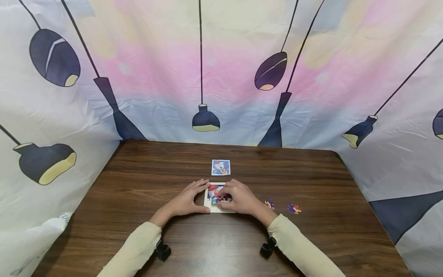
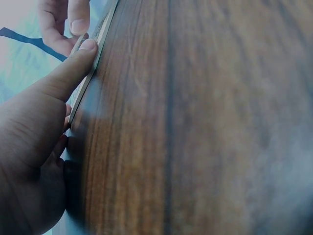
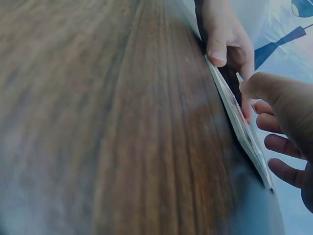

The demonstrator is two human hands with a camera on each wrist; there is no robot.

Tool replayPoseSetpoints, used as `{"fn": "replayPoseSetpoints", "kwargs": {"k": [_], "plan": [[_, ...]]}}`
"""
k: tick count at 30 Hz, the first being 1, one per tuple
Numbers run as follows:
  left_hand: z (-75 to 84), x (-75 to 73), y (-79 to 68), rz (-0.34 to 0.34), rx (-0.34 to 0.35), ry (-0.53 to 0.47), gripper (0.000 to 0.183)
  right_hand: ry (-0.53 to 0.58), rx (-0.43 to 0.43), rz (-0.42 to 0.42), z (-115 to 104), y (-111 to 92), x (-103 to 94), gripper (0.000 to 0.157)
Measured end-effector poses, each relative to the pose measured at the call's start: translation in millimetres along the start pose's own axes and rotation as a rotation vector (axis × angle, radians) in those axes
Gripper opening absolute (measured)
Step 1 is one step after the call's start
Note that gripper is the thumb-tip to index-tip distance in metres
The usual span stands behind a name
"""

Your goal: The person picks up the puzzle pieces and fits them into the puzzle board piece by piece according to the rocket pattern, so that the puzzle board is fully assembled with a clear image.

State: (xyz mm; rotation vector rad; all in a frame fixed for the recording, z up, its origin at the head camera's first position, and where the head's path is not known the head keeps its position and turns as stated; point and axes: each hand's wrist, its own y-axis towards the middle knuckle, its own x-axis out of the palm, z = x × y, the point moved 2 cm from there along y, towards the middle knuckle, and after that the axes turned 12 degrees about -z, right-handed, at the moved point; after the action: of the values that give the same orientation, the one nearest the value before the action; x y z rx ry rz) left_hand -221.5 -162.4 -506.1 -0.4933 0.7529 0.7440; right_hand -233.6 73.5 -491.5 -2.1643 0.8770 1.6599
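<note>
A jigsaw board with a pale frame lies on the table, with part of a colourful cartoon picture assembled inside it. My left hand rests at the board's left side, its fingers near the top corner and its thumb at the bottom one. In the left wrist view that thumb lies along the frame's edge. Over the board's right half, my right hand pinches a puzzle piece, which shows edge-on and tilted in the right wrist view. This hand hides much of the picture's right side.
A square reference card with a similar cartoon lies beyond the board. To the right of my right hand are loose puzzle pieces, one group by the wrist and another farther out. A printed curtain encloses the wooden table.
</note>
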Motion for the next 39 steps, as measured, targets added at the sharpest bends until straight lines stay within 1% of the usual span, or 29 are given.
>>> {"fn": "replayPoseSetpoints", "kwargs": {"k": [9, 16, 23, 27, 39], "plan": [[0.3, 0.1, 0.2, 0.003, 0.007, -0.003, 0.094, -0.010, -0.008, -0.027, -3, 6, 6.4, 0.021], [0.3, 0.4, -0.1, 0.006, 0.002, -0.003, 0.093, -0.060, -0.014, -0.052, -6, 7, 7.2, 0.023], [-0.1, 0.3, -0.5, 0.000, 0.004, -0.002, 0.093, -0.077, -0.033, -0.004, -4, 8, 8.6, 0.019], [-0.1, 0.4, -0.6, -0.001, 0.005, -0.010, 0.094, -0.090, -0.047, 0.006, -3, 8, 9.4, 0.021], [0.2, 0.6, -1.3, 0.003, 0.014, -0.007, 0.093, -0.076, -0.024, -0.045, -4, 10, 11.5, 0.026]]}}
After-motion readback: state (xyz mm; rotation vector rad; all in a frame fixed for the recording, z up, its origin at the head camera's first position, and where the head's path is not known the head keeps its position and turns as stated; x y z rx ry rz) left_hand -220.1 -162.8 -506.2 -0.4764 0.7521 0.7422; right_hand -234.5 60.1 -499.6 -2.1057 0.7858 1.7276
